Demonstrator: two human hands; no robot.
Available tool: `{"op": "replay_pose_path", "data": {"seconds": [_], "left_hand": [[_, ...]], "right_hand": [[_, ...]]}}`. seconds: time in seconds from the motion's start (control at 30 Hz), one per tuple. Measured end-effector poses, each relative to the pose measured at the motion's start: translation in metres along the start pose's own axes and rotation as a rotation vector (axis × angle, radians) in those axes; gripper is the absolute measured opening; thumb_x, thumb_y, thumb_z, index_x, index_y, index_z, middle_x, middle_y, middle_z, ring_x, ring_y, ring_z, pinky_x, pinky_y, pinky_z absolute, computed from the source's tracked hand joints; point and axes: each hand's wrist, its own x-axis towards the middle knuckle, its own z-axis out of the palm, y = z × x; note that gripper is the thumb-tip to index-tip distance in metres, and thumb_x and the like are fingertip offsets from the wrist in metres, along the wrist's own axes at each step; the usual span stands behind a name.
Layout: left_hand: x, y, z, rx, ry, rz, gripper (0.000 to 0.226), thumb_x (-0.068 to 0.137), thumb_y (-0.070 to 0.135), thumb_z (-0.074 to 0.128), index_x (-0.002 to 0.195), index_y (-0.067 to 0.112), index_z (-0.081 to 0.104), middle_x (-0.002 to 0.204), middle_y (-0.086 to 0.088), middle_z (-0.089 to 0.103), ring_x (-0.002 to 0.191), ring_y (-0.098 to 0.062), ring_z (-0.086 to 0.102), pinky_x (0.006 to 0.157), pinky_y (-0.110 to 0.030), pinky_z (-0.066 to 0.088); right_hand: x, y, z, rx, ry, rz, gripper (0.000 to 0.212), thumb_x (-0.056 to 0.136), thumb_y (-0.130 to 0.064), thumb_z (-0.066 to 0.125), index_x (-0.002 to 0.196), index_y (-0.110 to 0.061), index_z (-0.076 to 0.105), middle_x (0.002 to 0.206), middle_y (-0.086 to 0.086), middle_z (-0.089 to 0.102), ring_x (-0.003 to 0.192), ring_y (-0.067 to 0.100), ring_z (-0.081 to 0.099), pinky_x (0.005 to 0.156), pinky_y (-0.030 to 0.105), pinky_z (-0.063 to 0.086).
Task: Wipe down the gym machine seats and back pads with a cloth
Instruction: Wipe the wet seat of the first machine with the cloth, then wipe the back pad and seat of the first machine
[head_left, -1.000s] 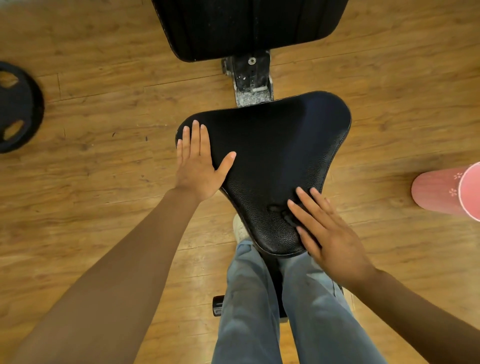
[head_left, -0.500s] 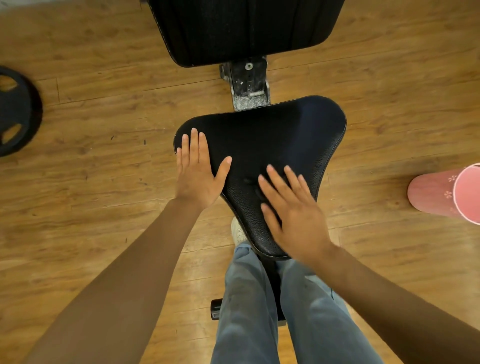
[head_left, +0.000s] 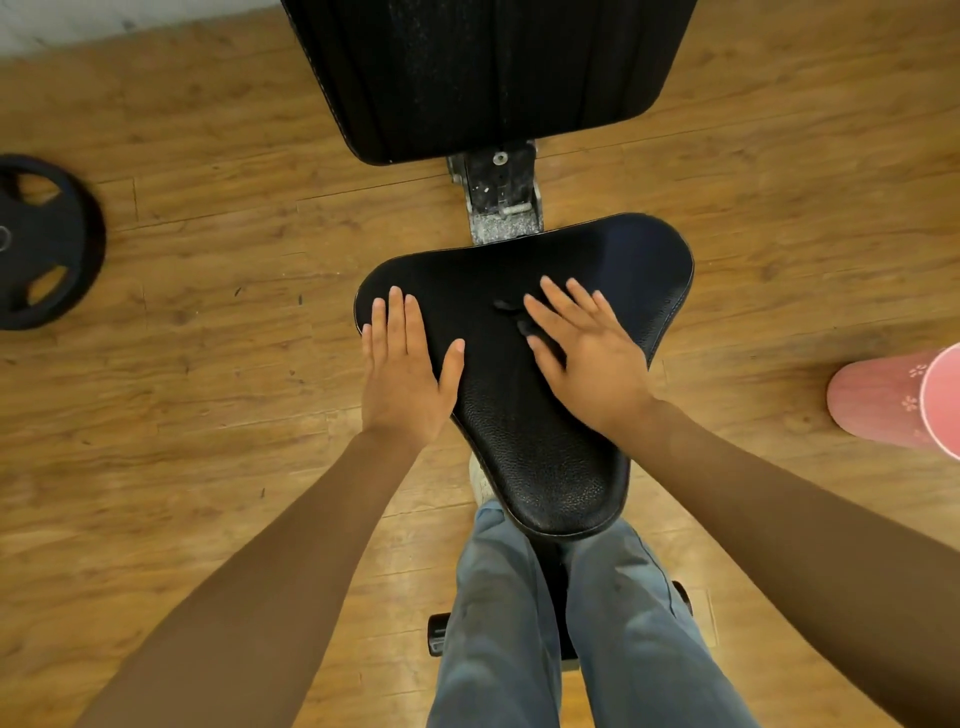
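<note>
While both hands lie flat on the seat (head_left: 524, 415), no cloth shows anywhere in view. The left hand (head_left: 402, 374) rests on the seat's left corner, fingers straight and together, thumb spread toward the middle, holding nothing. The right hand (head_left: 587, 358) presses the seat right of centre, fingers fanned out, and some small dark creases or scraps sit at its fingertips; what they are I cannot tell. Beyond the seat, past a scuffed metal bracket (head_left: 501, 200), the back pad (head_left: 493, 73) stands untouched. A weight plate (head_left: 41, 244) lies on the floor at far left and a pink cup (head_left: 904, 400) on its side at right.

This looks like the seat step, done with bare palms, perhaps feeling the surface. The seat's far right corner and near tip seem not yet covered. Next the person needs a cloth in hand, sweeps across those parts, then a reach forward to the pad.
</note>
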Motion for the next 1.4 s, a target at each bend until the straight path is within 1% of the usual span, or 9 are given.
{"op": "replay_pose_path", "data": {"seconds": [0.07,0.2,0.33,0.47,0.57,0.67,0.8,1.2,1.4], "left_hand": [[0.0,0.003,-0.006,0.055,-0.008,-0.013,0.074,0.101,0.052,0.022,0.155,0.006,0.001,0.164,-0.009,-0.006,0.151,-0.023,-0.011,0.121,-0.035,-0.007],[-0.001,0.014,-0.023,0.172,-0.056,-0.029,0.069,0.103,0.049,0.024,0.155,0.005,0.011,0.164,-0.011,0.005,0.151,-0.026,0.0,0.122,-0.036,0.007],[-0.004,0.02,-0.036,0.145,-0.135,0.002,0.063,0.104,0.045,0.03,0.153,0.007,0.02,0.163,-0.011,0.013,0.151,-0.026,0.008,0.12,-0.036,0.017],[-0.019,0.023,-0.045,0.121,-0.138,0.042,0.054,0.104,0.04,0.034,0.149,0.01,0.031,0.159,-0.008,0.026,0.147,-0.023,0.022,0.116,-0.035,0.026],[-0.031,0.029,-0.055,0.109,-0.059,0.124,0.045,0.104,0.034,0.036,0.138,0.008,0.048,0.142,-0.009,0.051,0.131,-0.025,0.047,0.107,-0.036,0.037],[-0.037,0.038,-0.065,0.036,0.212,0.255,0.042,0.096,0.029,0.038,0.108,0.004,0.068,0.105,-0.011,0.07,0.097,-0.03,0.067,0.094,-0.041,0.051],[-0.037,0.052,-0.083,0.097,0.313,0.337,0.039,0.094,0.027,0.04,0.107,0.005,0.069,0.103,-0.01,0.07,0.098,-0.025,0.066,0.102,-0.041,0.047],[-0.037,0.089,-0.148,0.235,0.44,0.386,0.035,0.093,0.027,0.04,0.106,0.009,0.067,0.101,-0.008,0.067,0.095,-0.026,0.064,0.104,-0.043,0.045],[-0.03,0.107,-0.189,0.237,0.565,0.433,0.034,0.093,0.026,0.041,0.108,0.009,0.066,0.106,-0.009,0.067,0.098,-0.026,0.063,0.103,-0.043,0.045]], "right_hand": [[0.007,0.002,0.003,-0.012,0.076,-0.044,0.044,0.1,-0.036,0.039,0.131,-0.013,0.06,0.141,0.007,0.054,0.135,0.03,0.045,0.116,0.041,0.03],[0.0,0.006,0.005,-0.009,0.274,-0.218,0.033,0.099,-0.032,0.051,0.111,-0.01,0.073,0.116,0.005,0.07,0.114,0.026,0.063,0.098,0.037,0.05],[-0.002,0.009,-0.002,-0.062,0.315,-0.364,0.03,0.098,-0.032,0.053,0.101,-0.01,0.074,0.103,0.005,0.072,0.095,0.024,0.066,0.087,0.035,0.052],[-0.006,0.017,-0.012,-0.098,0.272,-0.448,0.032,0.098,-0.035,0.052,0.097,-0.012,0.074,0.098,0.004,0.071,0.087,0.023,0.067,0.078,0.034,0.052],[-0.009,0.025,-0.028,-0.124,0.264,-0.485,0.032,0.098,-0.036,0.051,0.096,-0.014,0.074,0.096,0.002,0.071,0.085,0.022,0.066,0.074,0.035,0.052],[-0.009,0.03,-0.046,-0.143,0.283,-0.488,0.03,0.098,-0.036,0.053,0.097,-0.014,0.073,0.096,0.002,0.07,0.085,0.021,0.066,0.073,0.034,0.051],[-0.005,0.028,-0.065,-0.152,0.313,-0.495,0.031,0.098,-0.036,0.051,0.097,-0.014,0.073,0.096,0.002,0.07,0.085,0.021,0.066,0.073,0.033,0.05],[0.044,0.005,-0.152,-0.173,0.423,-0.539,0.031,0.097,-0.037,0.051,0.097,-0.014,0.073,0.092,0.002,0.071,0.08,0.023,0.065,0.069,0.034,0.047],[0.073,-0.008,-0.211,-0.178,0.455,-0.68,0.034,0.1,-0.035,0.045,0.098,-0.014,0.072,0.098,0.003,0.07,0.088,0.024,0.065,0.073,0.037,0.05]]}}
